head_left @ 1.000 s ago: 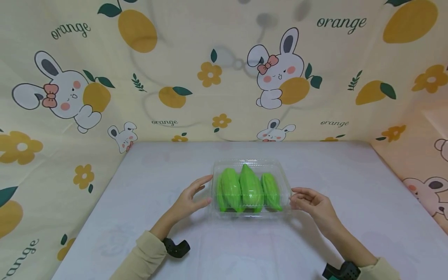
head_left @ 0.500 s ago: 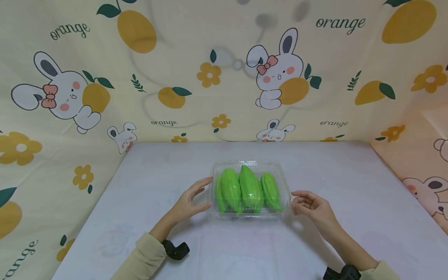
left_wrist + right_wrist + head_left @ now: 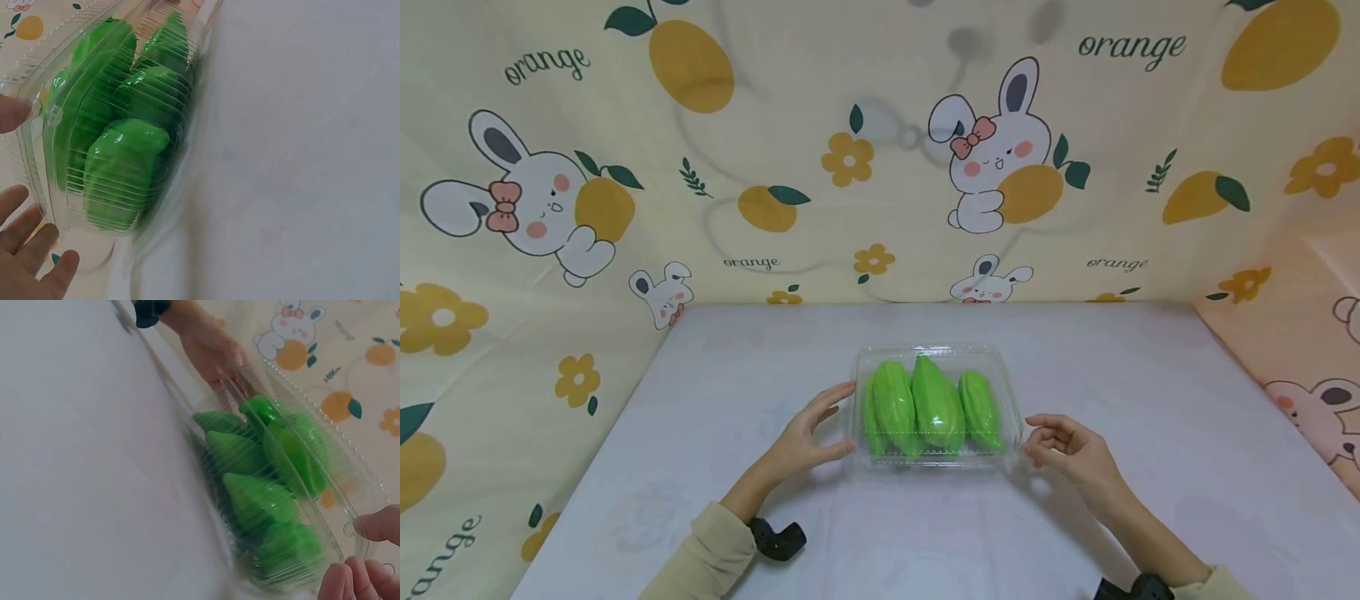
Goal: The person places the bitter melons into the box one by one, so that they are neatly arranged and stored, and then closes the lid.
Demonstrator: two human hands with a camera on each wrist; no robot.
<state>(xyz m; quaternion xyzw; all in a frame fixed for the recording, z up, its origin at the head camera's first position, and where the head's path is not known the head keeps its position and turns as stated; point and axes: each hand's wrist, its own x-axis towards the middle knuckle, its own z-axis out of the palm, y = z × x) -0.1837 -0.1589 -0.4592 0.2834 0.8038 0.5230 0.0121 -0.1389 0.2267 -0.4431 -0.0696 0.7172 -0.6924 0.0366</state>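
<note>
In the head view, a clear plastic clamshell box (image 3: 940,461) lies lid down on the white tabletop. Through its lid show several glossy green, ridged, pointed vegetables (image 3: 937,404); their exact kind is unclear. My left hand (image 3: 801,437) stands at the box's left side, fingers stretched and spread, index finger and thumb tips at its edge. In the left wrist view, the left thumb (image 3: 12,114) meets the corner button of the rim. At the opposite side, my right hand (image 3: 1078,458) has curled fingers. The right wrist view has its thumb (image 3: 381,526) and fingertips about the rim's corner.
A white cloth covers the table (image 3: 917,542). Behind it and along both sides rises a cream fabric (image 3: 820,108) printed with rabbits, oranges and flowers. Black cameras (image 3: 777,540) sit on both wrists, below beige sleeves (image 3: 707,550).
My right hand has slid slightly down along the box's right edge, toward me. The left hand and the box have hardly moved, and the lid looks the same.
</note>
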